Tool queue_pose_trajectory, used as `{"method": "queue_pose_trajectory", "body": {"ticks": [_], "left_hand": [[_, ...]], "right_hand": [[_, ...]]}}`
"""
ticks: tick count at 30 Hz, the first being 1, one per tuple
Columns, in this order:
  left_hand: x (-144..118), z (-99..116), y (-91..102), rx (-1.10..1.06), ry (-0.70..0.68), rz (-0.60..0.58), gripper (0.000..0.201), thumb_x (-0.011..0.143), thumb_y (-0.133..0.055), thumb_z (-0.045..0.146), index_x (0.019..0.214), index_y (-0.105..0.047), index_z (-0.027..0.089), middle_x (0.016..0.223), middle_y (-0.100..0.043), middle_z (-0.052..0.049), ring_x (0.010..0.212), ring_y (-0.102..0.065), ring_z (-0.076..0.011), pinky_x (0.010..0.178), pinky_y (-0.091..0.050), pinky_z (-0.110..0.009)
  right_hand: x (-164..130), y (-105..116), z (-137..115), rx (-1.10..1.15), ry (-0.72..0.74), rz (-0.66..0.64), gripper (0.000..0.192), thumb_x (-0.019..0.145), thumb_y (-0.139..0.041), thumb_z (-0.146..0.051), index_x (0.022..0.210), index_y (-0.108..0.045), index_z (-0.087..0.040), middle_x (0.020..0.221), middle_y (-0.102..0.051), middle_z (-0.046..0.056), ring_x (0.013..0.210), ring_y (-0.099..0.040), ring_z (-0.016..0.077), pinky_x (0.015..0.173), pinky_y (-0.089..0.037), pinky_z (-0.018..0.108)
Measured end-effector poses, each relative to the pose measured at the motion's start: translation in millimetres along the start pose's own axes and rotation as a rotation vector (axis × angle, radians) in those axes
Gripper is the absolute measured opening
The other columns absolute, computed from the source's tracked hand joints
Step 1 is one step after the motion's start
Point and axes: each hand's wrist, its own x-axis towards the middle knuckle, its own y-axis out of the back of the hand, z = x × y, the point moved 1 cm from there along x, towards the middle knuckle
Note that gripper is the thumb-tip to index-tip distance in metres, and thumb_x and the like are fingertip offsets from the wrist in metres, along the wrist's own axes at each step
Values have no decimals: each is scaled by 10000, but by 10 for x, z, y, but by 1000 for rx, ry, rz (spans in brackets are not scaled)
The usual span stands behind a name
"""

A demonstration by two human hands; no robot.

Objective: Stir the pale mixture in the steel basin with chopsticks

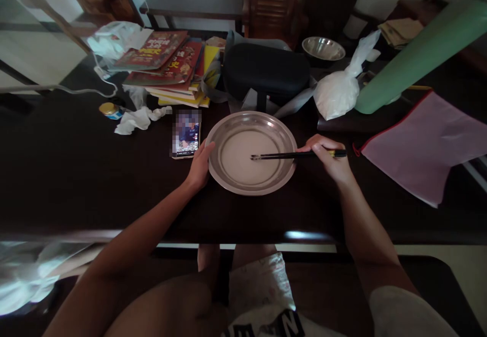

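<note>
A round metal bowl [251, 191] stands on the dark table in front of me, with a pale whitish liquid [243, 169] covering its bottom. My left hand [200, 167] grips the bowl's left rim, thumb on top and the other fingers mostly hidden under the edge. In my right hand [329, 157] is a pair of dark chopsticks [279, 155], held nearly level across the bowl's right rim. Their tips are over or in the liquid near its middle; which of the two I cannot tell. A lit phone [187, 133] lies just left of the bowl.
Behind the bowl are a black case [266, 70] and a stack of books [167, 68]. A tied bag of white powder [337, 93], a green cylinder [414, 58] and a purple mesh pouch [414, 144] lie to the right. Crumpled tissue [135, 120] and a small jar [111, 110] are left.
</note>
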Motion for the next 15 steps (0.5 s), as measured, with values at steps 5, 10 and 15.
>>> {"method": "queue_pose_trajectory", "body": {"ticks": [5, 10, 15], "left_hand": [[-6, 6, 0, 2, -22, -7, 290, 770, -708, 409, 957, -683, 188, 869, -746, -23, 785, -694, -201, 659, -539, -272], [-10, 14, -5, 6, -5, 4, 289, 769, -698, 405, 967, -676, 195, 894, -747, -34, 805, -693, -211, 684, -544, -291], [-4, 4, -5, 3, 1, 1, 285, 779, -692, 396, 978, -674, 192, 887, -742, -40, 819, -695, -218, 695, -538, -297]], "right_hand": [[0, -15, -8, 11, 23, -105, 246, 921, -642, -456, 846, -804, -287, 839, -764, 35, 833, -708, 200, 802, -564, 368], [-2, 11, 5, 22, 18, -31, 244, 938, -624, -438, 868, -807, -292, 821, -748, 31, 814, -705, 191, 777, -562, 356], [6, -14, -10, -1, 49, -108, 234, 924, -645, -439, 838, -804, -291, 837, -768, 36, 857, -702, 201, 818, -558, 374]]}}
